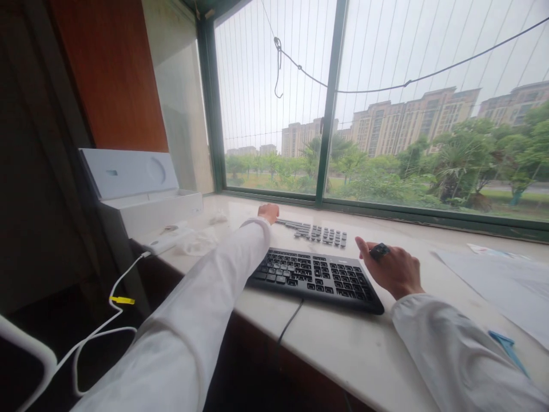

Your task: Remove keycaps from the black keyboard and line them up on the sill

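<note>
A black keyboard point(317, 277) lies at the table's front edge, some of its key positions bare and others, mostly at the left, capped. Loose grey keycaps point(323, 234) are laid out in rows behind it. At the far left end of those rows is my left hand point(269, 212), its fingers curled and mostly hidden; what they hold, if anything, does not show. My right hand point(397, 269) is just right of the keyboard, thumb towards it. A small dark block point(380, 250) sits at its thumb and index finger, too small to name.
An open white box point(150, 209) stands at the left, near crumpled clear plastic point(197, 243) and a white cable point(115, 283) with a yellow tag. Paper sheets point(497, 286) and a blue tool point(508, 346) lie at the right. A window point(319, 143) closes the back.
</note>
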Motion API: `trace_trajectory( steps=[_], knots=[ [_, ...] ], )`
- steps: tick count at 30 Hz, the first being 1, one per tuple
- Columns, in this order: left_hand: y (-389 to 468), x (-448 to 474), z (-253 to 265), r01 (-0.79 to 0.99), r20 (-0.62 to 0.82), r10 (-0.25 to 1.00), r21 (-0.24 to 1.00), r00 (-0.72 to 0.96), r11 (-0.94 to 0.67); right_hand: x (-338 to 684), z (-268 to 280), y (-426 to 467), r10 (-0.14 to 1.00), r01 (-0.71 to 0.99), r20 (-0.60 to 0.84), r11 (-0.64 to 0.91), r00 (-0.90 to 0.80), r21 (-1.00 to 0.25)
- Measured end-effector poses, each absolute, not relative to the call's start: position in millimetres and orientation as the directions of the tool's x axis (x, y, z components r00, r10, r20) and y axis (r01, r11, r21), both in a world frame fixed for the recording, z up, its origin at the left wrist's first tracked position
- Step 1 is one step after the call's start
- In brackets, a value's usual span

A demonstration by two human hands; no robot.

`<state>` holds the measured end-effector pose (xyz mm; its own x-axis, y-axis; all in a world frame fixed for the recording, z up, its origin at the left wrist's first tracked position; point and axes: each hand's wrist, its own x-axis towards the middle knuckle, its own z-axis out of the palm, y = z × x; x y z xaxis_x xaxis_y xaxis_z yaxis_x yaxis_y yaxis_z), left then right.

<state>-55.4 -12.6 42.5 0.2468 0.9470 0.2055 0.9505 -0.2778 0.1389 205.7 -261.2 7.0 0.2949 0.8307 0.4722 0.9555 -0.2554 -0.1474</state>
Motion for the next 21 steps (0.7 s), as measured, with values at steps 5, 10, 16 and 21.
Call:
trace_trajectory(
  steps=[5, 10, 16, 21],
  knots=[
    [-61.4, -85.2, 68.3, 0.937, 0.243, 0.939, 0.190, 0.243, -0.292, 206.7, 9.7, -260.3, 0.814, 0.942, 0.474, -0.274, 0.335, -0.195],
    [-138.7, -117.8, 61.7, 0.931, 0.357, 0.916, 0.234, 0.186, -0.280, 209.3, 9.3, -260.5, 0.773, 0.927, 0.519, -0.250, 0.366, -0.281],
    [-220.1, -147.8, 7.7, 0.923, 0.506, 0.826, 0.135, 0.249, -0.361, 205.9, 8.3, -256.6, 0.673, 0.933, 0.695, 0.021, 0.252, -0.358],
    [-241.9, -148.7, -22.1, 0.887, 0.614, 0.747, 0.159, 0.255, -0.434, 175.4, 16.8, -252.1, 0.735, 0.740, 0.575, 0.151, 0.359, -0.655]
  ],
)
